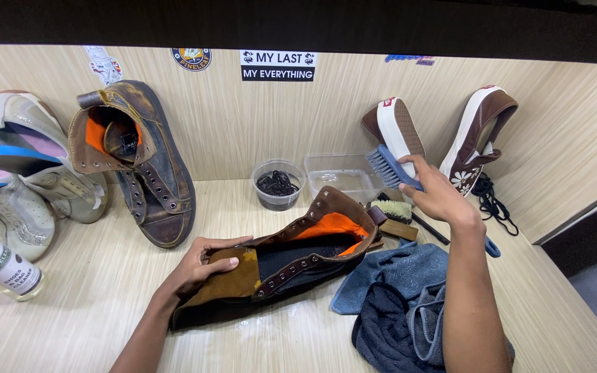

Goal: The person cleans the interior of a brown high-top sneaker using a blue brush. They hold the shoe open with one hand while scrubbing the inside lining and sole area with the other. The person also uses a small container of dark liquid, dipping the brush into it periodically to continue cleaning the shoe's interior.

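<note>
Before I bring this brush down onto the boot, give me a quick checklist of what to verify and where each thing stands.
1. Brush grip: right hand holds the blue brush by its handle, raised above the table. Ok.
2. Boot steadied: left hand presses on the brown boot, which lies on its side. Ok.
3. Water within reach: the clear tub sits just behind the boot; its water level, cannot tell.
4. Laces off: eyelets look empty, and dark laces sit in the round cup. Ok.
5. Towel at hand: blue cloth lies beside the boot. Ok.
6. Bristles wet: cannot tell.
</note>
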